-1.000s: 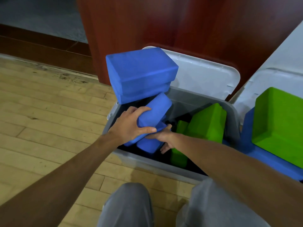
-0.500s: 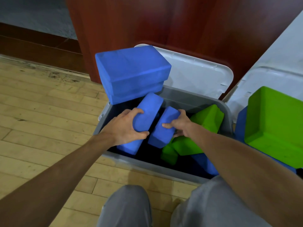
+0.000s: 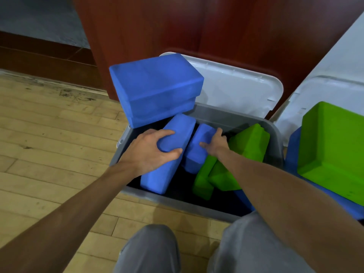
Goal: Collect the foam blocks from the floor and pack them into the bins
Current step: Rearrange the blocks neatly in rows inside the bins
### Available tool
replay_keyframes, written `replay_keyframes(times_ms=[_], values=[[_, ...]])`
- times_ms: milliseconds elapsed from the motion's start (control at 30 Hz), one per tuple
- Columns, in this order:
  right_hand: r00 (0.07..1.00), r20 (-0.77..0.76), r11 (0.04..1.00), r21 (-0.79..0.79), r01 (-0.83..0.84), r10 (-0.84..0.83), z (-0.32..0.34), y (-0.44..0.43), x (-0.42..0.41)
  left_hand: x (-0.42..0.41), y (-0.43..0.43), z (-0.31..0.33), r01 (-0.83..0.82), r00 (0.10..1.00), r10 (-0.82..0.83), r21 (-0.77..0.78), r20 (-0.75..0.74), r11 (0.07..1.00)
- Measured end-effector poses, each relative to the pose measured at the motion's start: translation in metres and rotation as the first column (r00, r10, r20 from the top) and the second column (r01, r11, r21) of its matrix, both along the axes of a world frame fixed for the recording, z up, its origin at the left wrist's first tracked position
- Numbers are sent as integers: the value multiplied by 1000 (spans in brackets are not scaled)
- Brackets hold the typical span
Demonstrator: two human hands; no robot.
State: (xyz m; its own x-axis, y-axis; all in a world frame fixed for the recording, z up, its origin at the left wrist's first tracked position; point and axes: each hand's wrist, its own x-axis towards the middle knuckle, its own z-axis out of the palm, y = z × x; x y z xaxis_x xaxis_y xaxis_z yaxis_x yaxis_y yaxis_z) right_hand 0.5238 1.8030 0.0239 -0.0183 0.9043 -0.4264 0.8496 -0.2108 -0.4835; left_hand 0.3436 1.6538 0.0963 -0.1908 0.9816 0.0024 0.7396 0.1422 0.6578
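Both arms reached down into the gray bin [image 3: 275, 133]. The left hand [image 3: 150, 151] gripped one tilted blue block [image 3: 157, 179], and the right hand [image 3: 215, 144] held the second blue block [image 3: 194, 155] just beside it. Compared with half a second before, both grips were nearly unchanged.

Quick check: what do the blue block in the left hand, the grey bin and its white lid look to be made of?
Blue block: probably foam, matte, faintly grainy faces, rounded edges. Grey bin: likely hard plastic, smooth, soft sheen. White lid: likely plastic, smooth, slightly glossy, with a moulded rim.
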Motion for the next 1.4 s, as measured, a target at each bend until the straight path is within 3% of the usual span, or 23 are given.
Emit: replay_keyframes(times_ms=[133,200,400,600,767,967,1033,1167,1233,1300,1333,1400], values=[[999,17,989,148,28,-31,17,-5,-3,9,2,14,-42,999,44,53,-27,998],[999,5,988,152,-37,36,25,-7,-2,10,3,24,-89,996,90,81,-15,993],[948,-298,982,-116,-151,110,44,-41,5,10,18,74,-97,984,107,80,-142,992],[838,-545,973,-192,-127,2,70,-54,10,11,39,118,9,969,-41,-131,-244,991],[806,-576,901,-411,-139,-139,81,-64,11,15,43,98,11,968,-88,-309,-236,951],[744,-645,854,-475,-213,-173,88,-67,14,20,58,84,11,973,-69,-254,-220,967],[721,-685,849,-438,-297,-102,95,-66,14,18,58,86,-2,984,-44,-255,-172,967],[762,-641,866,-329,-378,89,101,-70,6,9,44,77,-3,1000,-3,-244,-24,970],[777,-618,900,-263,-347,119,101,-71,3,-3,30,69,17,971,33,-208,236,978],[783,-606,932,-186,-310,140,102,-75,-1,-15,16,57,40,812,59,-156,581,987],[783,-604,945,-150,-290,145,103,-77,-4,-18,10,51,66,724,44,-133,688,989],[779,-610,961,-98,-258,147,104,-82,-9,-16,1,45,137,629,-19,-86,777,987]])
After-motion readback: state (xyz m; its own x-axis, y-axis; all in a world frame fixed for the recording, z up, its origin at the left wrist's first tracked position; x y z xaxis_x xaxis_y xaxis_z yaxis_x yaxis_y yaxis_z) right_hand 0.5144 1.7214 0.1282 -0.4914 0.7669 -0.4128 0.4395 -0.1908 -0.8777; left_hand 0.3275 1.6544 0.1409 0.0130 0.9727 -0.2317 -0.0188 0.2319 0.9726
